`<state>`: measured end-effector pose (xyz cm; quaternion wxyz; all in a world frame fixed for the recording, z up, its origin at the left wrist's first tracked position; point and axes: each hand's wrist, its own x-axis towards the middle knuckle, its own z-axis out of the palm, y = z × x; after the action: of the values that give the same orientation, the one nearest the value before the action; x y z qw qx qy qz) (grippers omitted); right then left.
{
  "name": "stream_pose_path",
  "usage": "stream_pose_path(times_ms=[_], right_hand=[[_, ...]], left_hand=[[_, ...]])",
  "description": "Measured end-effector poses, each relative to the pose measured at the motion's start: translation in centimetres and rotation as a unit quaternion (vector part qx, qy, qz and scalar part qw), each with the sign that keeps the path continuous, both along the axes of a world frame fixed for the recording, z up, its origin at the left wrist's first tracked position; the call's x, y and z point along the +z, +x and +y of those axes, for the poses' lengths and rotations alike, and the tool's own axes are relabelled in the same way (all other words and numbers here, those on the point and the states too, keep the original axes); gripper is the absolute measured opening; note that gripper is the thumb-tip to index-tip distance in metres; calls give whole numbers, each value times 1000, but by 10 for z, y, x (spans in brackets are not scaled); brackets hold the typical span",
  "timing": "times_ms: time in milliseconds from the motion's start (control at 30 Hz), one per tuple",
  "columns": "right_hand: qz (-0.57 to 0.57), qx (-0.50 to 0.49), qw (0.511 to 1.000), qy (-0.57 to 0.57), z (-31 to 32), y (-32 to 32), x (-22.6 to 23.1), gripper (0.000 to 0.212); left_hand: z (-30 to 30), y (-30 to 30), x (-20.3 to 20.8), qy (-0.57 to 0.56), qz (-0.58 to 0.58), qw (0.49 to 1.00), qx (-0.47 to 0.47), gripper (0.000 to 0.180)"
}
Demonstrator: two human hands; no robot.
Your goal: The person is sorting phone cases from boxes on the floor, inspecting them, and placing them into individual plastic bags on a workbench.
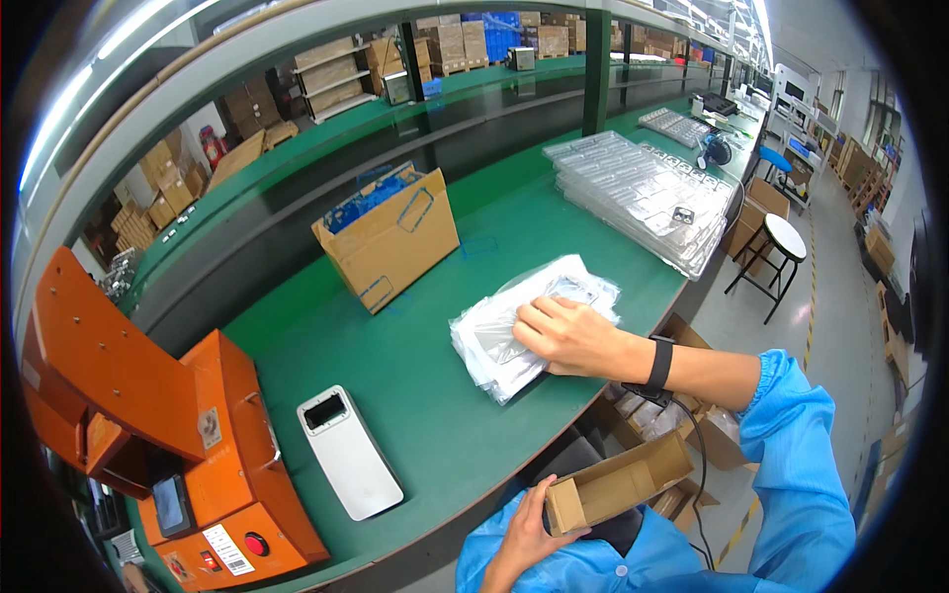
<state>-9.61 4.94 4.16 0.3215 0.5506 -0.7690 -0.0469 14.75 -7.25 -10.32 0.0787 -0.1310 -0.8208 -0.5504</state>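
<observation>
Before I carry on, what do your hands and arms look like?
The right hand and left hand are ungloved. On the right are a light blue sleeve with a gathered cuff and a black wristband, from which a black cable appears to run. Little left forearm shows.

Factory workshop: long green workbench [425, 425], orange machine [232, 474] at its left end, stacked cartons [450, 45] beyond its far edge.
</observation>
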Motion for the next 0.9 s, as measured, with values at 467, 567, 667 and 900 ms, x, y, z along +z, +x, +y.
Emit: stream_pose_path(times_ms=[467, 567, 667, 900], right_hand=[[-376, -51, 925, 10, 81, 81, 65, 66], [-447, -69, 888, 76, 116, 114, 72, 63], [-498, -101, 859, 65, 149, 145, 51, 41], [-404, -308, 844, -170, 251, 206, -13, 18]], left_hand=[[-5, -1, -2, 54, -9, 998, -30, 79], [-2, -14, 3, 40, 0, 998, -44, 79], [0, -25, -6, 142, -28, 986, -83, 79], [55, -65, 26, 14, -18, 994, -104, 82]])
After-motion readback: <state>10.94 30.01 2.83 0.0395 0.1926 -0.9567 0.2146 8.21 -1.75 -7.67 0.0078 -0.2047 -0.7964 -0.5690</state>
